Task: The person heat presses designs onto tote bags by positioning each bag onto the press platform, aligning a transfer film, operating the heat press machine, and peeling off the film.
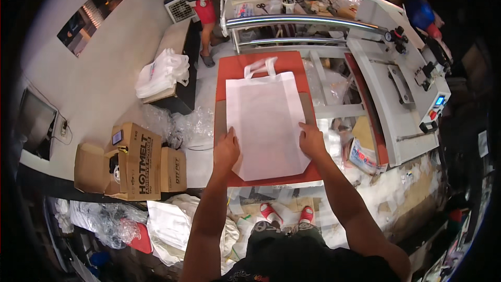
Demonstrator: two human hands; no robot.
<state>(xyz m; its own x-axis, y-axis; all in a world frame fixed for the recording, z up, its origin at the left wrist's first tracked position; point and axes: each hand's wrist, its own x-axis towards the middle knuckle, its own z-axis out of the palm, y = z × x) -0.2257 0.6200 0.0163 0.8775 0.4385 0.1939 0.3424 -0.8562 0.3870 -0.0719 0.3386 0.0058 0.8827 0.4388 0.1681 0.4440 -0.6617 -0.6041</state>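
A white fabric tote bag lies flat on a red-orange padded board, its loop handle at the far end and slightly blurred. My left hand is closed on the bag's left edge, fingers curled and thumb pointing away from me. Across from it, my right hand grips the right edge in the same way. The fingertips are partly hidden at both edges. A grey-brown patch of the board shows beside the bag on the left.
On the right stands the heat press with a control box. A metal roller spans the back. White bags are stacked on a bench at left, near a standing person. Cardboard boxes sit nearer me.
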